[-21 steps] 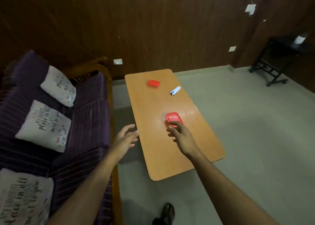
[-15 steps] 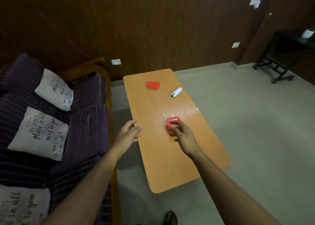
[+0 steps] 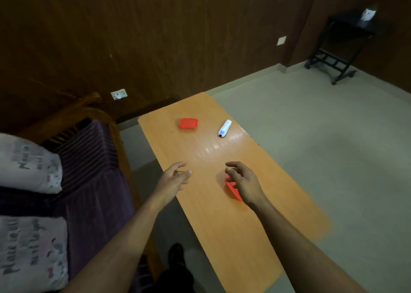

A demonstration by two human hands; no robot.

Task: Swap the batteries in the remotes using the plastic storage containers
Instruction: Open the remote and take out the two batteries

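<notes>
Dark wood-panel wall point(image 3: 155, 37) fills the back, pale floor point(image 3: 333, 159) on the right. Purple striped sofa point(image 3: 93, 181) along the left edge with printed cushions point(image 3: 26, 163); lettering too blurred to read. Black metal stand point(image 3: 340, 48) in the far right corner, something white on top, can't tell what.

Orange tabletop point(image 3: 222, 226) runs from near centre toward the wall, beside the sofa.

Both forearms reach in from the bottom. Left hand point(image 3: 173, 179) hovers over the left edge of the tabletop, fingers loosely spread, grip wide, holding nothing. Right hand point(image 3: 244, 181) sits above the near red container point(image 3: 232, 188), fingers bent and splayed over it; the container is tilted and mostly hidden under the palm. Can't tell whether the fingers actually hold it or just hover, and the frame is motion-blurred there.

Second red container point(image 3: 188, 123) lies flat on the far end of the tabletop, well apart from both hands. White remote point(image 3: 224, 128) lies just right of it, blue patch at its near end, near the right edge.

White wall socket point(image 3: 119, 94) above the sofa arm. Dark shoe point(image 3: 175, 255) on the floor at bottom centre.
</notes>
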